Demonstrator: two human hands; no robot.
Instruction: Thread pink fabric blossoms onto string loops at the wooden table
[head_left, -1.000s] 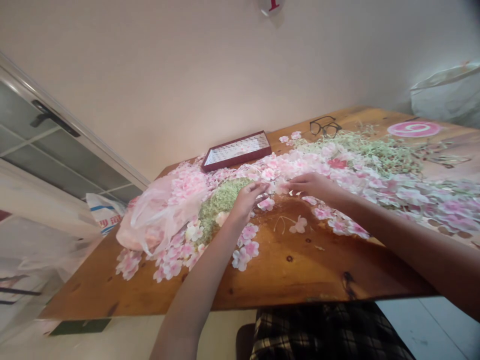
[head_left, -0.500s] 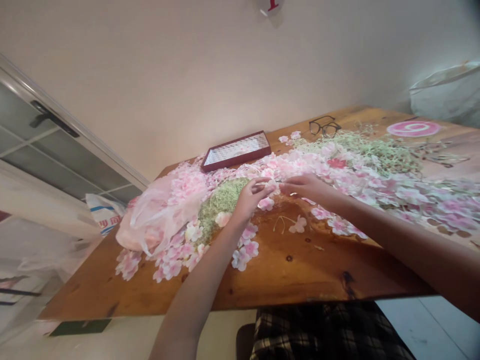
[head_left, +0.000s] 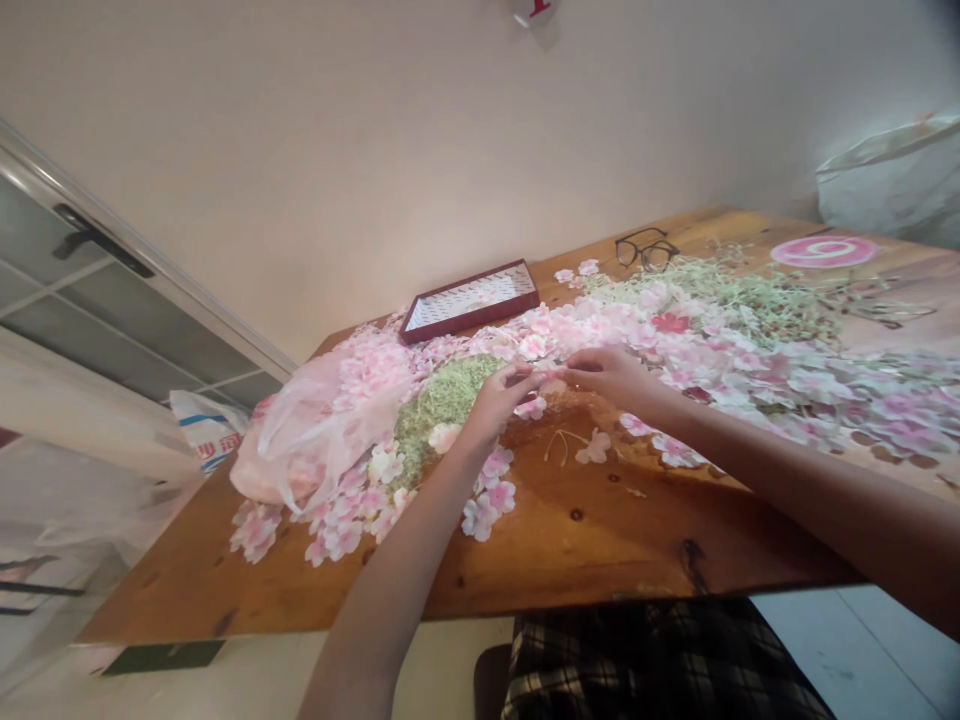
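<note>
1. My left hand (head_left: 501,398) and right hand (head_left: 609,376) are nearly together over the middle of the worktop (head_left: 540,560), fingers curled and fingertips almost meeting.
2. A pale pink blossom (head_left: 553,384) sits right at my fingertips, farther from the worktop's near edge than from its far one. The contact is small and blurred, so I cannot tell whether either hand is pinching it.
3. Just beside my left hand, toward the worktop's left edge, I have a heap of green stems (head_left: 450,398), with a translucent plastic bag (head_left: 296,440) beyond it, near that edge.
4. Past my right hand, a broad spread of pink and white blossoms (head_left: 817,385) runs toward the worktop's right edge.
5. Between my forearms, a loose blossom (head_left: 595,447) lies on bare wood, a thin forked stem (head_left: 556,446) next to it.
6. Along the far edge I see a dark red tray (head_left: 465,322) with a patterned lining and, farther right, black-framed glasses (head_left: 646,252).
</note>
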